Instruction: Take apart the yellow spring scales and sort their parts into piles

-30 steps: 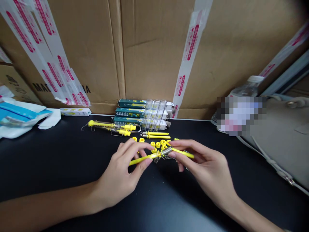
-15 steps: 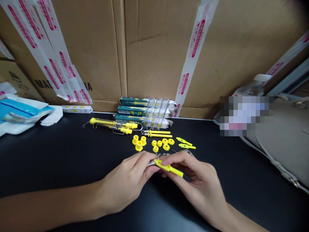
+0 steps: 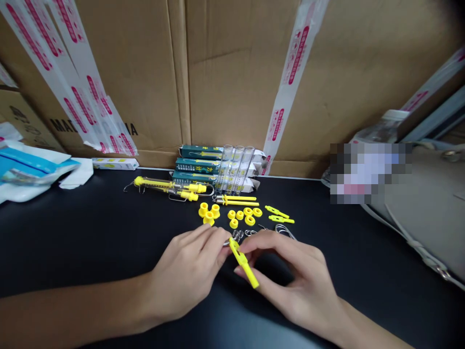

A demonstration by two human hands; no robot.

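My left hand [image 3: 192, 271] is closed, fingers pinching a silvery metal wire piece [image 3: 225, 243], mostly hidden. Against its tip lies the slotted end of a yellow plastic rod [image 3: 244, 264], which my right hand [image 3: 294, 278] pinches between thumb and fingers, its thicker end tilted down toward me. Small metal coils [image 3: 238, 235] and bent wire hooks [image 3: 285, 231] lie just beyond my fingers. Behind them sit yellow flanged caps [image 3: 215, 210], small yellow rings [image 3: 250, 220] and two loose slotted yellow rods [image 3: 281, 219].
Yellow strips with metal springs [image 3: 240, 199] lie farther back, beside spring scales [image 3: 156, 184]. Clear tubes [image 3: 238, 167] lean on green boxes [image 3: 198, 166] against a large carton [image 3: 232, 87]. Plastic packaging [image 3: 32, 167] is left; a bottle [image 3: 392, 121] and grey bag [image 3: 428, 208] are right.
The yellow rod has swung steeper, its thick end dropping down and left. My right thumb and fingers have shifted on it; my left hand has barely moved.
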